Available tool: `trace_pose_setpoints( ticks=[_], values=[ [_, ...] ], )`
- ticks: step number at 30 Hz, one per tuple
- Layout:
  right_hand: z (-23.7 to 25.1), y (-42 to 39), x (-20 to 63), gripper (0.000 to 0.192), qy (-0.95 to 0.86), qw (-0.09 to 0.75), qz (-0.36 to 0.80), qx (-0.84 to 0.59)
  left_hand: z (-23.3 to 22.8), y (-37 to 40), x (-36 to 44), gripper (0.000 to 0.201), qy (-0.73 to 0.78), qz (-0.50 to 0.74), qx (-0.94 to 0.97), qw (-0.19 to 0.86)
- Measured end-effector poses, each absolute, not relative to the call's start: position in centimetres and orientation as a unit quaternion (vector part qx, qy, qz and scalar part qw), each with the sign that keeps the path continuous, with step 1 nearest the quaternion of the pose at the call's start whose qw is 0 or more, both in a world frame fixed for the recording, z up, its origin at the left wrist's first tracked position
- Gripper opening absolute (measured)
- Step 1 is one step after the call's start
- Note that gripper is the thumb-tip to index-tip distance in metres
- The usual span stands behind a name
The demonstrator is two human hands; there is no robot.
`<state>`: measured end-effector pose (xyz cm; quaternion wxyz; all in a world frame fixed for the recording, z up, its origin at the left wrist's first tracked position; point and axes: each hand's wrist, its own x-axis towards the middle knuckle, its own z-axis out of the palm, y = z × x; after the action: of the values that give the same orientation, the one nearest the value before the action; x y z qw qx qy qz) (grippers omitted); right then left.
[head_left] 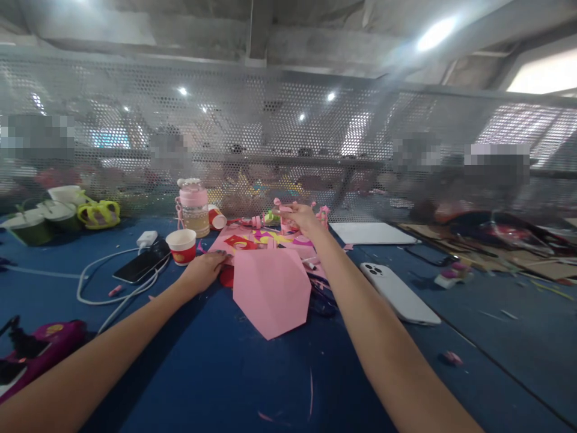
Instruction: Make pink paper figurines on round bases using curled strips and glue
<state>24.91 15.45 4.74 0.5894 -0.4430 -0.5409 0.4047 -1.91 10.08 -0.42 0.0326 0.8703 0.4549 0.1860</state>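
- Both forearms run up from the near edge of the blue table [225,385], with bare tabletop between them all the way to the paper.
- Lying flat between the two arms, the folded pink paper [271,290] points its tip back toward the person, its long axis running away from the body.
- Resting palm-down, fingers loosely spread and gripping nothing, the left hand [205,270] touches the paper's far-left corner; it is the nearer hand to the sheet.
- Farther out and raised off the table, the right hand [301,218] has its fingers pinched around a small pink paper piece [285,211], beyond the sheet's far edge.
- Just left of the left hand stands a red-and-white paper cup [181,246], with a dark phone [140,265] and white cable [103,282] beyond it.
- Right of the right forearm lies a white phone [399,293], close by; open table continues past it.
- Beyond both hands, scraps of coloured paper [252,239] and a pink-lidded bottle [194,207] crowd the space before the mesh screen [288,120].
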Motion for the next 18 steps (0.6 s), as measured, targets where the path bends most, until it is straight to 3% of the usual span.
trace_pose_setpoints(
  ticks=[11, 14, 18],
  values=[
    [7.6, 12.8, 19.7, 0.024, -0.602, 0.533, 0.515, -0.298, 0.1, 8.8, -1.5, 0.045, 0.444, 0.325, 0.829, 0.098],
    [7.8, 12.8, 18.8, 0.027, -0.595, 0.537, 0.535, -0.265, 0.8, 7.6, -0.3, 0.045, 0.324, 0.505, 0.733, 0.321],
    [7.7, 12.3, 17.3, 0.029, -0.598, 0.513, 0.569, -0.235, 1.4, 6.7, 1.1, 0.054, 0.289, 0.532, 0.647, 0.464]
  ],
)
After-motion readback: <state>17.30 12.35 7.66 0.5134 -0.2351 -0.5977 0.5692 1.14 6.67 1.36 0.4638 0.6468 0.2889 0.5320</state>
